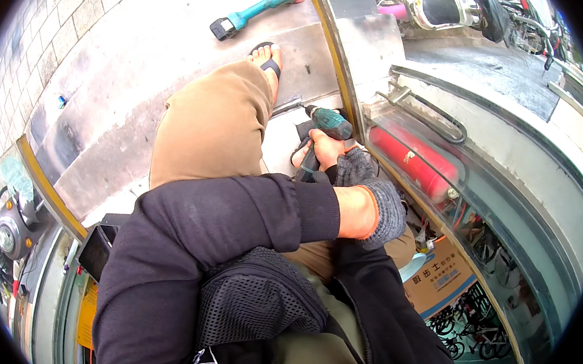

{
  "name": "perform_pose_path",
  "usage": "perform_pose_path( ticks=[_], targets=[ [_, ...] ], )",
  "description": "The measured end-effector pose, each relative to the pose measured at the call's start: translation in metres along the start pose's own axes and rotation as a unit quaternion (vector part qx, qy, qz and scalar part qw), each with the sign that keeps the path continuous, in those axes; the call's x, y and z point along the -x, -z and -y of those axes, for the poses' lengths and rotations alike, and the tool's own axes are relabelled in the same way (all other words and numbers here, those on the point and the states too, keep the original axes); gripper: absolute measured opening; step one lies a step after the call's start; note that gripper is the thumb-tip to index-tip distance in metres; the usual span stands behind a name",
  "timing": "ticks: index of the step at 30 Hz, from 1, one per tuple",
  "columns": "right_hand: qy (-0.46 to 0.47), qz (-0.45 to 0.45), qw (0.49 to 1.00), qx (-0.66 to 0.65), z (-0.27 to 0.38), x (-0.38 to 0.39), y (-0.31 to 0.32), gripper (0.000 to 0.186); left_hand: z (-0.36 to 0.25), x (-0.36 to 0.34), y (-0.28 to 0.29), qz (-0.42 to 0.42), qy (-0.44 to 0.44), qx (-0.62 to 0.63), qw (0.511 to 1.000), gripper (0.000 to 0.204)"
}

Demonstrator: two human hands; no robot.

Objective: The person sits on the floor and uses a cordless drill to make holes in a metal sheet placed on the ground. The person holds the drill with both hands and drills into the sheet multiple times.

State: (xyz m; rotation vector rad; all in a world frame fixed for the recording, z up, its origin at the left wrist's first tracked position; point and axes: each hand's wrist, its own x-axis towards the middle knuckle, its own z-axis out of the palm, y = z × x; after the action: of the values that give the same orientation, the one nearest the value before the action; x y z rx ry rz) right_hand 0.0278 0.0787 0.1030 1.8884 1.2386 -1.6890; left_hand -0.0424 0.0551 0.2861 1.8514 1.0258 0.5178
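Observation:
Low by the base of the door frame is a teal and black cordless drill (331, 122), its chuck pointing to the upper left near the sill. My right hand (327, 150) is closed around it, bare fingers showing. My left arm, in a dark sleeve, reaches across my body to the right. At its end my left hand (389, 210) wears a grey knit glove with an orange cuff, close to my right forearm; its fingers are hidden. More grey knit (356, 166) shows right behind the drill; whose hand it covers is unclear.
A teal angle grinder (259, 12) lies on the step beyond my sandalled foot (268, 56). A yellow-edged door frame (336, 50) rises beside the drill. To the right are a red fire extinguisher (415, 163) behind glass, a door handle (429, 115) and a cardboard box (440, 276).

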Motion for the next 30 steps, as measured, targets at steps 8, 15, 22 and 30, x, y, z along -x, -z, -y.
perform_pose_path(
  ticks=[8, 15, 22, 30],
  targets=[
    [0.001, -0.082, 0.955, -0.285, -0.031, -0.031, -0.031, 0.017, -0.002, 0.021, 0.023, 0.013, 0.078, 0.065, 0.995, 0.030],
    [0.086, -0.011, 0.996, -0.031, -0.004, -0.012, -0.002, 0.038, -0.002, 0.005, 0.001, -0.026, 0.003, 0.008, 1.000, 0.030],
    [0.354, -0.139, 0.902, 0.202, -0.046, -0.040, -0.027, 0.086, 0.002, 0.012, 0.011, -0.023, 0.001, -0.008, 1.000, 0.031],
    [0.116, -0.084, 0.985, 0.095, 0.009, -0.012, 0.011, 0.035, -0.011, 0.006, -0.003, -0.021, 0.052, 0.015, 0.998, 0.025]
  ],
)
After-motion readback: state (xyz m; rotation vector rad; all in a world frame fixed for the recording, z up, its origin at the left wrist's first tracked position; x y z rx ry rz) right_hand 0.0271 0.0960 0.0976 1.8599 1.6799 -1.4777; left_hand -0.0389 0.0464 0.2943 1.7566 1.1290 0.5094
